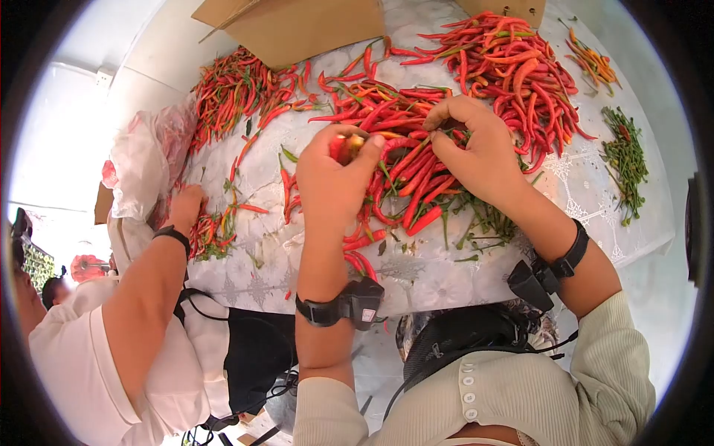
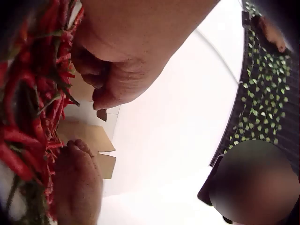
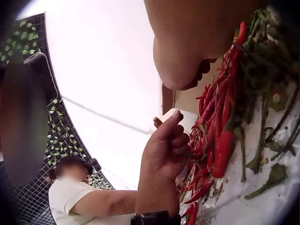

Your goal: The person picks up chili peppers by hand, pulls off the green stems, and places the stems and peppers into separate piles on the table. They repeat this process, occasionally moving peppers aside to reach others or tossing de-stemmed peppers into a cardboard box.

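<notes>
Well, left hand (image 1: 333, 175) snug round a chilli (image 1: 338, 150); right hand (image 1: 480, 152) at the chilli pile (image 1: 420, 175), grip unclear

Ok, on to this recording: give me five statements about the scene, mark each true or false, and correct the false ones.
1. The left hand holds a chili. True.
2. The wearer's wrists are bare. False: each has a strapped-on device.
3. A cardboard box is at the far side of the table. True.
4. The heap of green stems lies at the table's left end. False: it lies at the right.
5. The wearer works alone. False: another person reaches in from the left.
</notes>
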{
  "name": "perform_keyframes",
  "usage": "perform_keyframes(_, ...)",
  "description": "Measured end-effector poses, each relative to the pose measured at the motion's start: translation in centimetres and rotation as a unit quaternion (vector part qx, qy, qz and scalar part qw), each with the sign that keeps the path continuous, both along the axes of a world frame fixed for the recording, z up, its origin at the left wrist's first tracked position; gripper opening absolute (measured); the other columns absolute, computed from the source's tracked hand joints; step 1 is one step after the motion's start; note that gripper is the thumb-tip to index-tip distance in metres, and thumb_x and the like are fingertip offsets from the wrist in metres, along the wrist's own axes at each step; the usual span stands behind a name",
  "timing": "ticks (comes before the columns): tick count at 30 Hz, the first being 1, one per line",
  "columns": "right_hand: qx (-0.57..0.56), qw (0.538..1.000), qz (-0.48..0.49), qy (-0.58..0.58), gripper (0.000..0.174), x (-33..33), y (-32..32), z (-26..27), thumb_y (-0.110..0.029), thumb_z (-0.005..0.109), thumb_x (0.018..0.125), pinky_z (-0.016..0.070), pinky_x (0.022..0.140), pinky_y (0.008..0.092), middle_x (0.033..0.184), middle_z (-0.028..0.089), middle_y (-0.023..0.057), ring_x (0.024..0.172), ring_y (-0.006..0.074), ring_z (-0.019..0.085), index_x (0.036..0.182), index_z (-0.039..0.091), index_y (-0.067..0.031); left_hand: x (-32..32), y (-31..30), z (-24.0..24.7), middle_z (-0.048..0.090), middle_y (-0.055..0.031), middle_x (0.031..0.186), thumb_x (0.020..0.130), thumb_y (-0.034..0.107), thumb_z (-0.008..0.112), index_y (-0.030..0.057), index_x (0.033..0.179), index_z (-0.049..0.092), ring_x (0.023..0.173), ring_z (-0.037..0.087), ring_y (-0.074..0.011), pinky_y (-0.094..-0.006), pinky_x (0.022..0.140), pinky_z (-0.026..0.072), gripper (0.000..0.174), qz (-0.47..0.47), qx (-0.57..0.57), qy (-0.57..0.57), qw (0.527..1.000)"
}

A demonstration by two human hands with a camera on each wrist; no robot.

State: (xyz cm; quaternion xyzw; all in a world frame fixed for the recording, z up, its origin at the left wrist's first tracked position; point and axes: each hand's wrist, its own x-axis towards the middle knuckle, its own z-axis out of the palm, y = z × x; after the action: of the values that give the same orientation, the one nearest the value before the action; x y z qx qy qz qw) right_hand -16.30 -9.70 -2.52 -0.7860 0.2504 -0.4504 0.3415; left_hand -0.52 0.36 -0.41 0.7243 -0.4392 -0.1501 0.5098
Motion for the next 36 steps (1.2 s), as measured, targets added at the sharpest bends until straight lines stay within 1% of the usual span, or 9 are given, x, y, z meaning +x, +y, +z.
perform_keyframes(4, -0.007, 1.000, -0.005, -0.003, 0.015, 0.0, -0.1, -0.1, -0.005, 0.057, 0.070, 0.0469, 0.069, 0.0320, 0.083, 0.061, 0.0119, 0.078, 0.0242, 0.059, 0.084, 0.060, -0.0002, 0.2, 0.1, 0.1, 0.061, -0.0064, 0.070, 0.070, 0.022, 0.074, -0.0005, 0.085, 0.062, 0.064, 0.057, -0.0125, -0.0268, 0.061, 0.0456, 0.030, -0.012, 0.173, -0.174, 0.969)
perform_keyframes(7, -0.005, 1.000, -0.008, -0.004, 0.015, 0.0, 0.0, 0.0, -0.004, 0.057, 0.070, 0.0472, 0.069, 0.0319, 0.083, 0.061, 0.0119, 0.078, 0.0239, 0.059, 0.084, 0.060, -0.0001, 0.6, 0.1, -0.4, 0.062, -0.0081, 0.070, 0.067, 0.023, 0.076, 0.0003, 0.085, 0.062, 0.064, 0.056, -0.0126, -0.0279, 0.062, 0.0453, 0.032, -0.015, 0.160, -0.221, 0.962)
perform_keyframes(10, 0.000, 1.000, -0.007, -0.016, 0.015, 0.0, 0.1, 0.0, -0.004, 0.058, 0.071, 0.0475, 0.067, 0.0312, 0.084, 0.061, 0.0116, 0.077, 0.0230, 0.060, 0.085, 0.060, -0.0004, 0.2, 0.2, 0.4, 0.060, -0.0050, 0.068, 0.069, 0.018, 0.075, 0.0015, 0.085, 0.062, 0.063, 0.055, -0.0106, -0.0252, 0.060, 0.0442, 0.027, -0.004, 0.140, -0.146, 0.979)
perform_keyframes(13, 0.011, 0.999, -0.013, -0.032, 0.015, 0.1, 0.1, 0.2, -0.005, 0.060, 0.072, 0.0476, 0.066, 0.0301, 0.084, 0.062, 0.0110, 0.076, 0.0212, 0.060, 0.086, 0.060, -0.0008, 0.6, 0.1, 0.2, 0.060, -0.0036, 0.073, 0.071, 0.010, 0.072, 0.0026, 0.087, 0.061, 0.066, 0.056, -0.0119, -0.0251, 0.060, 0.0455, 0.021, -0.008, -0.006, 0.085, 0.996)
perform_keyframes(16, 0.043, 0.997, -0.010, -0.060, 0.016, 0.1, 0.4, 0.4, -0.007, 0.061, 0.074, 0.0475, 0.066, 0.0288, 0.083, 0.062, 0.0099, 0.075, 0.0187, 0.060, 0.088, 0.060, -0.0007, 0.5, 0.1, 0.7, 0.056, 0.0018, 0.073, 0.075, 0.007, 0.071, 0.0039, 0.090, 0.060, 0.065, 0.049, -0.0041, -0.0179, 0.056, 0.0409, 0.019, -0.001, -0.107, 0.194, 0.975)
perform_keyframes(17, 0.059, 0.996, -0.003, -0.061, 0.016, 0.1, 0.6, 0.6, -0.009, 0.062, 0.075, 0.0474, 0.066, 0.0284, 0.083, 0.062, 0.0095, 0.075, 0.0179, 0.060, 0.089, 0.060, -0.0005, 0.6, 0.1, 0.7, 0.057, 0.0004, 0.074, 0.077, 0.010, 0.071, 0.0049, 0.093, 0.058, 0.054, 0.045, -0.0037, -0.0172, 0.046, 0.0358, 0.021, -0.005, -0.122, 0.238, 0.964)
perform_keyframes(20, 0.113, 0.991, 0.057, -0.038, 0.021, -0.1, 1.2, 1.3, -0.014, 0.065, 0.077, 0.0474, 0.066, 0.0272, 0.083, 0.062, 0.0086, 0.075, 0.0160, 0.060, 0.092, 0.060, 0.0001, 0.6, 0.3, 0.9, 0.058, -0.0009, 0.073, 0.079, 0.009, 0.069, 0.0053, 0.095, 0.055, 0.047, 0.039, -0.0025, -0.0168, 0.039, 0.0287, 0.022, -0.056, -0.141, 0.351, 0.924)
perform_keyframes(30, 0.263, 0.929, 0.212, -0.152, 0.021, 0.4, 1.2, 0.5, -0.011, 0.063, 0.083, 0.0475, 0.070, 0.0240, 0.089, 0.064, 0.0073, 0.079, 0.0091, 0.059, 0.100, 0.059, 0.0014, -1.4, 0.1, 0.6, 0.059, -0.0020, 0.073, 0.082, 0.009, 0.065, 0.0077, 0.100, 0.055, 0.043, 0.037, -0.0028, -0.0165, 0.039, 0.0264, 0.021, -0.155, -0.082, 0.321, 0.931)
perform_keyframes(36, 0.157, 0.970, 0.143, -0.121, 0.015, -0.1, 1.4, 1.2, -0.004, 0.061, 0.079, 0.0469, 0.068, 0.0242, 0.087, 0.064, 0.0060, 0.077, 0.0109, 0.060, 0.094, 0.062, -0.0002, -0.9, 0.0, 1.0, 0.053, 0.0017, 0.069, 0.084, 0.008, 0.061, 0.0032, 0.101, 0.055, 0.044, 0.038, -0.0027, -0.0170, 0.038, 0.0258, 0.019, -0.136, -0.037, 0.386, 0.912)
